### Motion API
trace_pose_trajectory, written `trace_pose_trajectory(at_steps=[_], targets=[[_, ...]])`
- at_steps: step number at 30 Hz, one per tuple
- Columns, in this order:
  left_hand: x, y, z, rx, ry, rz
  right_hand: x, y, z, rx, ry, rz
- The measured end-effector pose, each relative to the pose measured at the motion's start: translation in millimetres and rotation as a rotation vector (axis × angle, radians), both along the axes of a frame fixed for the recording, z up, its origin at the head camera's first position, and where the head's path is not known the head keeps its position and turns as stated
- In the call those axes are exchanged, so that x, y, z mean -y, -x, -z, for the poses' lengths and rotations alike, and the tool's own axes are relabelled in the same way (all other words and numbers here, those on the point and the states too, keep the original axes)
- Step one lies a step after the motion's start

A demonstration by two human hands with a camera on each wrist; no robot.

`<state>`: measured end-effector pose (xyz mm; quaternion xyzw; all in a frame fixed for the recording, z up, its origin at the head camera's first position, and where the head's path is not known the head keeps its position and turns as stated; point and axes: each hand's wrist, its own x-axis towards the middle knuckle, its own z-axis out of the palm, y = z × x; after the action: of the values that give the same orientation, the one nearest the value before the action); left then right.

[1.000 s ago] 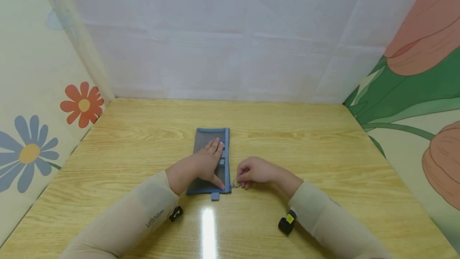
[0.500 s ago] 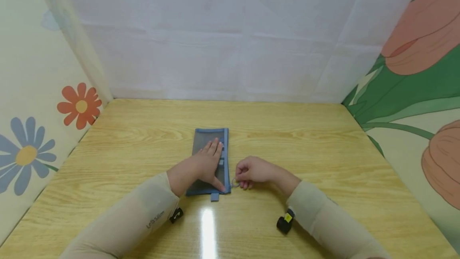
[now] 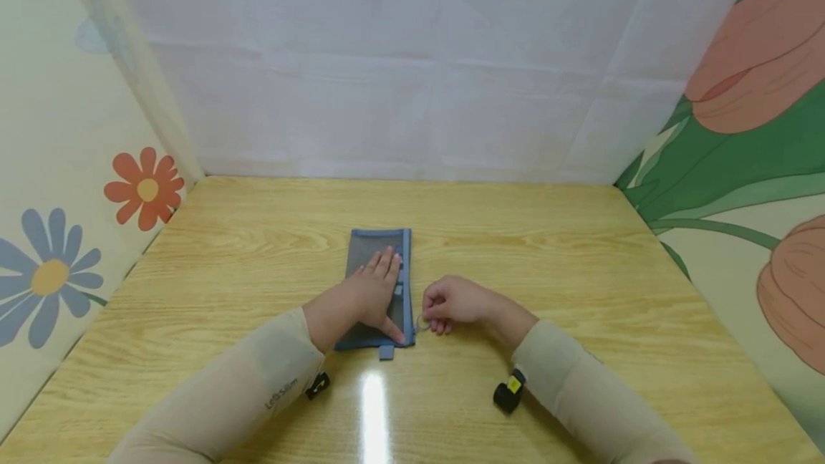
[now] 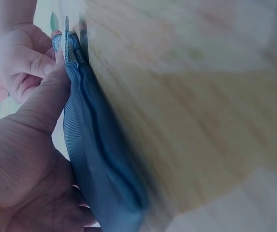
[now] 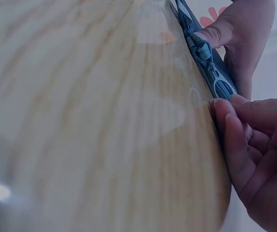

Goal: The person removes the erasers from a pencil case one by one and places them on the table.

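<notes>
A blue zip pouch [image 3: 361,329] with a grey see-through panel lies flat on the table, its zip edge along the right side. My left hand [image 3: 372,294] presses down on it with fingers spread, the thumb near the lower right corner. At that corner a ring-shaped zipper pull [image 3: 422,323] sticks out to the right. Thumb and forefinger of my right hand [image 3: 456,301] pinch this ring; the right wrist view shows the pull [image 5: 222,87] between the fingertips. A small blue fabric tab [image 3: 386,352] juts from the pouch's near edge.
The wooden table [image 3: 548,235] reaches back to a white curtain [image 3: 387,92]. Flower-printed panels [image 3: 58,127] stand at the left and right. Black wrist straps [image 3: 509,392] hang below the sleeves. A bright light reflection lies near the front.
The right hand has shifted very slightly upward in the head view, still pinching the pull ring. The left hand and pouch stay in place.
</notes>
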<state>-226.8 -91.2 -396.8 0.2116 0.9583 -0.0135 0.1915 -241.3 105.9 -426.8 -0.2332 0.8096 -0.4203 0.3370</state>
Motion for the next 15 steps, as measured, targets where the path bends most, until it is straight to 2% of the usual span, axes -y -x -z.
trace_pose_trajectory(at_steps=[7,15], targets=[[-1.1,0.0,-0.5,0.000,0.027,0.003,0.3,3.2,-1.1,-0.054,0.001,0.031],[-0.9,-1.1,-1.2,-0.002,0.009,0.003,1.6,9.2,-1.6,-0.066,-0.009,0.085]])
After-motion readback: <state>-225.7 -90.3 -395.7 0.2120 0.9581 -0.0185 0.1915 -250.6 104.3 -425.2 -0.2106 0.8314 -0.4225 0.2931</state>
